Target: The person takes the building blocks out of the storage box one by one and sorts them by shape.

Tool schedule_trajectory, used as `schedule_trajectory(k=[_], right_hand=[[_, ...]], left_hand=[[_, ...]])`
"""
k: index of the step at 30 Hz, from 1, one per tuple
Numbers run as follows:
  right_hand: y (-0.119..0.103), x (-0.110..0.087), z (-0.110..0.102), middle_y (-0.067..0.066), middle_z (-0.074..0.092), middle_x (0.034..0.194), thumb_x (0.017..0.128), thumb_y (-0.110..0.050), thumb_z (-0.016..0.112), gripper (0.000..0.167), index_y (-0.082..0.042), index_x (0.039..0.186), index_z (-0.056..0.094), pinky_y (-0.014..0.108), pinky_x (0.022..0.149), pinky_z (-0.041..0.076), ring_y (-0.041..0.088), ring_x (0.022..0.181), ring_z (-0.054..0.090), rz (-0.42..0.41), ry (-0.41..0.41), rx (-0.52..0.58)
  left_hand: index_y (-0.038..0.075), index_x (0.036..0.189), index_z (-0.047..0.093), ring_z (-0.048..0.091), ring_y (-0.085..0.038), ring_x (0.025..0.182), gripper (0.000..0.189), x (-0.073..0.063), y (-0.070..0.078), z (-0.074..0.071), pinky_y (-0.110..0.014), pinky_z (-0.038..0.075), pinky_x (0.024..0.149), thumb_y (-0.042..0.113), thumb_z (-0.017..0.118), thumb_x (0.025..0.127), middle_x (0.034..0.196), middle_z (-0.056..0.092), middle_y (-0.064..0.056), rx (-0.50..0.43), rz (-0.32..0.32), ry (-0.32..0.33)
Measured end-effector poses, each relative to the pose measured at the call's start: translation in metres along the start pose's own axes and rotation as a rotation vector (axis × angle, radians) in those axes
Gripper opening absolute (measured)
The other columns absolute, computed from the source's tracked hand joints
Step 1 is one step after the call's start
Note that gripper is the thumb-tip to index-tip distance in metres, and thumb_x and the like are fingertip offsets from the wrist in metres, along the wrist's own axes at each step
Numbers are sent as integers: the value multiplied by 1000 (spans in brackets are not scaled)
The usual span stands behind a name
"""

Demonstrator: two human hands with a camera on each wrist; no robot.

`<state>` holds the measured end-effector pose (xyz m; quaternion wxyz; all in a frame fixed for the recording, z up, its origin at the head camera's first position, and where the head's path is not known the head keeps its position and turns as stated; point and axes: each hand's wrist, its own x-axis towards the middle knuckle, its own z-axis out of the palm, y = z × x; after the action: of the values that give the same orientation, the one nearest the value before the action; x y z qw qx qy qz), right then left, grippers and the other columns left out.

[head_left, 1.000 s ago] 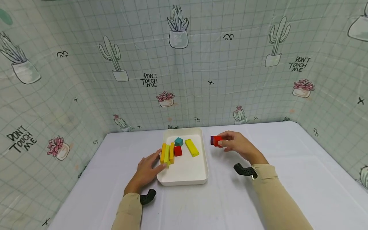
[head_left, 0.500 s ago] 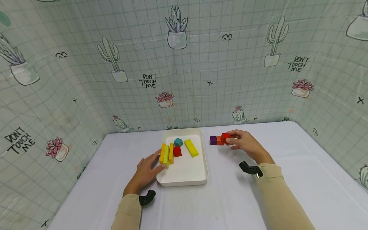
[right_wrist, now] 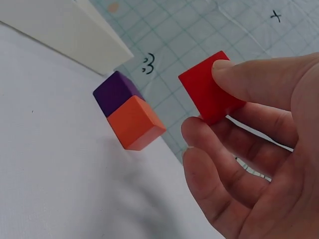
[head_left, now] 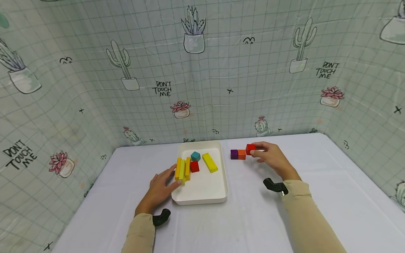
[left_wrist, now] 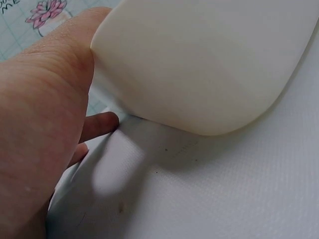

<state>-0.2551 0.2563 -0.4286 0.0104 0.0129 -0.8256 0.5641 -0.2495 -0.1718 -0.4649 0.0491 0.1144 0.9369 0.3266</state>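
A red cube (head_left: pixel 250 149) is pinched between the thumb and fingers of my right hand (head_left: pixel 274 160). In the right wrist view this red cube (right_wrist: pixel 203 89) is held up beside an orange cube (right_wrist: pixel 134 122). The orange one sits against a purple cube (head_left: pixel 234 154) on the table, in a row just right of the white tray (head_left: pixel 202 192). My left hand (head_left: pixel 160 188) holds the tray's left side, thumb at the rim and fingers along the outer wall. From the left wrist, the thumb (left_wrist: pixel 75 40) overlaps the tray's edge, with two fingertips showing beside it.
Inside the tray, several yellow sticks (head_left: pixel 188 168) lie along the left wall. A red cube (head_left: pixel 194 166) and a teal faceted block (head_left: pixel 195 156) sit beside them, and a yellow bar (head_left: pixel 210 162) lies farther right. A patterned cloth wall (head_left: pixel 215 116) rises behind the white table.
My right hand has moved to the right with the red cube, bringing the orange cube beside the purple one into view. The left hand and tray have stayed in place.
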Motion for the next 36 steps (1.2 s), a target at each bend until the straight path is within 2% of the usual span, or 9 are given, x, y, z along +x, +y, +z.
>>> schedule_trajectory(k=[7, 16, 27, 31, 36], right_hand=[[5, 4, 1, 20, 59, 134, 97, -29, 67, 57, -3, 145, 50, 33, 86, 56, 32, 113, 63, 65, 17, -39], [14, 7, 3, 22, 58, 136, 98, -28, 65, 58, -2, 147, 48, 31, 83, 54, 32, 109, 63, 120, 42, -73], [22, 14, 10, 23, 58, 135, 99, -27, 62, 55, 0, 145, 50, 28, 72, 52, 25, 90, 62, 131, 64, -205], [23, 16, 13, 26, 56, 136, 99, -27, 62, 54, 1, 144, 51, 29, 75, 54, 28, 97, 61, 122, 63, -251], [24, 19, 17, 28, 54, 138, 100, -27, 60, 53, 2, 143, 52, 43, 89, 53, 37, 115, 55, 93, 70, -320]], left_hand=[[28, 159, 30, 25, -37, 148, 75, -1, 0, 1, -59, -2, 119, 49, 62, 95, 157, 40, -9, -12, 4, 1], [26, 159, 31, 27, -36, 147, 76, -2, 2, 1, -60, 0, 119, 49, 63, 95, 157, 40, -9, -11, 14, 10], [26, 159, 32, 27, -35, 147, 74, 0, 1, 0, -59, 2, 120, 46, 63, 96, 155, 43, -8, 2, 30, 15], [25, 159, 32, 28, -35, 147, 74, 0, 1, 1, -60, 3, 119, 46, 63, 96, 156, 43, -9, 6, 30, 21], [26, 159, 32, 28, -35, 147, 73, 0, 0, -1, -59, 2, 120, 45, 64, 96, 156, 42, -8, 2, 27, 27]])
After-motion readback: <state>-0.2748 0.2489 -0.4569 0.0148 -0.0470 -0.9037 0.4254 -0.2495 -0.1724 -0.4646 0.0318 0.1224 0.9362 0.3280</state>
